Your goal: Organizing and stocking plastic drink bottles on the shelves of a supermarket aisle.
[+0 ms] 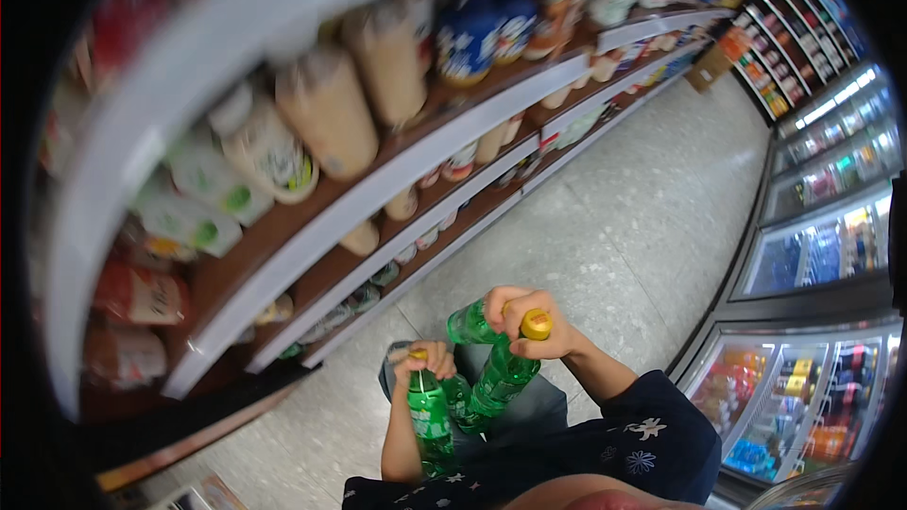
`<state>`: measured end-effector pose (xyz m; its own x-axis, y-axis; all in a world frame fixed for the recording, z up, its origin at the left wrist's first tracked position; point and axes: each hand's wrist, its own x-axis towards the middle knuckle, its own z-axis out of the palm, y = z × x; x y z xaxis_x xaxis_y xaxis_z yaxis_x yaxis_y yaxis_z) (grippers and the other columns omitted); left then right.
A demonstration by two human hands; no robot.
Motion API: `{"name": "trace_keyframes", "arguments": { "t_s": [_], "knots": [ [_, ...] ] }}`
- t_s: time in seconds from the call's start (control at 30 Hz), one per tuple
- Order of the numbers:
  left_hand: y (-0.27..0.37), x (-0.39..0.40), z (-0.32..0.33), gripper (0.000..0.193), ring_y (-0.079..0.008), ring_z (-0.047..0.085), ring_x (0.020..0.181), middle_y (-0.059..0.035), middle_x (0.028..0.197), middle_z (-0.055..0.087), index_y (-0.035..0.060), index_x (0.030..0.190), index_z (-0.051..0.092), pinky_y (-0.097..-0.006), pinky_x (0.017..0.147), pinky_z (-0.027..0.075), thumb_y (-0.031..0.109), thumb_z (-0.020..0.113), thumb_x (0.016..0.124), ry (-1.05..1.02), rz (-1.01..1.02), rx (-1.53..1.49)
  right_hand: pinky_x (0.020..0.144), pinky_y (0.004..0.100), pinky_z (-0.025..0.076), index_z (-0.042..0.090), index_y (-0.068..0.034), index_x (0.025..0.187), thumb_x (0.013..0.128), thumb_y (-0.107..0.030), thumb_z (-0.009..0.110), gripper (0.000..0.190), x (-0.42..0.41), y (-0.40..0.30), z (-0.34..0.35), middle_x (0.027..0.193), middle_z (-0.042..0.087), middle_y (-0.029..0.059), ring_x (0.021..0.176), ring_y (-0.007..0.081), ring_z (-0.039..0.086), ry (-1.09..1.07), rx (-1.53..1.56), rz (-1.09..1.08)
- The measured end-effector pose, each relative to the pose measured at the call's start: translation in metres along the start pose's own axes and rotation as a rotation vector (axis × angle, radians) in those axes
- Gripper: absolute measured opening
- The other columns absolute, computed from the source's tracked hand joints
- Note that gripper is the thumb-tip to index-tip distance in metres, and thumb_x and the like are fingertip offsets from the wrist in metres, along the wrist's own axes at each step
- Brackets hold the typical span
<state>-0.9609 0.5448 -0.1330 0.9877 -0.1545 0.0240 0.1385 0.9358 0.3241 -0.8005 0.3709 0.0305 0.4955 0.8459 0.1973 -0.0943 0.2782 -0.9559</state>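
Observation:
My left hand [424,363] is closed around the neck of a green plastic bottle [431,421], whose yellow cap shows at the fingers. My right hand [528,322] grips a green bottle [504,375] just below its yellow cap [536,324]. The same hand also holds a second green bottle [469,324], tilted out to the left. Another green bottle [459,400] hangs between the hands; its top is hidden, and I cannot tell which hand holds it. All are in front of my legs, above the floor.
To the left, shelving [340,205] carries bottled drinks, including beige milky bottles [327,113] and blue-labelled ones [464,35]. Glass-door drink coolers [793,389] line the right side. Grey tiled floor [602,219] runs between them towards a cardboard box [708,67] at the far end.

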Motion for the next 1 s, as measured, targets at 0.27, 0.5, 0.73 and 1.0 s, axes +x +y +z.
{"name": "trace_keyframes", "arguments": {
  "t_s": [0.27,0.5,0.73,1.0],
  "knots": [
    [0.068,0.105,0.292,0.026,-0.018,0.046,0.058,-0.0062,0.063,0.044,0.0016,0.061,0.046,-0.0303,0.056,0.035,0.021,0.063,0.066,-0.231,-0.182,0.512,0.064,0.0295,0.038,0.052,-0.006,0.062,0.06,-0.007,0.066,0.014,-0.054,-0.299,-0.002,0.078,0.051,0.007,0.071,0.018,0.049,0.33,-0.415,-0.258],
    [0.075,0.169,0.506,0.021,-0.0158,0.043,0.056,-0.0056,0.062,0.045,0.0004,0.065,0.048,-0.0285,0.053,0.032,0.017,0.061,0.068,-0.208,0.012,1.306,0.065,0.0283,0.039,0.054,-0.005,0.066,0.063,-0.008,0.068,0.015,-0.174,-0.51,0.0,0.078,0.051,0.0074,0.072,0.0158,0.05,0.885,-0.417,-0.392],
    [0.04,0.227,0.566,0.027,-0.0181,0.041,0.055,-0.0064,0.061,0.04,0.0011,0.063,0.045,-0.03,0.054,0.031,0.02,0.061,0.074,-0.064,0.683,1.649,0.063,0.0259,0.037,0.051,-0.002,0.067,0.061,-0.001,0.063,0.013,-0.231,-0.538,-0.033,0.077,0.05,0.0069,0.067,0.0135,0.048,1.235,-0.767,-0.342],
    [0.02,0.351,0.524,0.019,-0.0225,0.043,0.055,-0.0101,0.062,0.042,-0.001,0.065,0.045,-0.0332,0.053,0.033,0.008,0.06,0.073,0.058,0.75,1.686,0.064,0.0279,0.036,0.048,-0.003,0.066,0.063,-0.005,0.061,0.013,-0.217,-0.544,-0.157,0.075,0.045,0.0068,0.068,0.0164,0.045,1.178,-0.305,-0.552]
  ]
}}
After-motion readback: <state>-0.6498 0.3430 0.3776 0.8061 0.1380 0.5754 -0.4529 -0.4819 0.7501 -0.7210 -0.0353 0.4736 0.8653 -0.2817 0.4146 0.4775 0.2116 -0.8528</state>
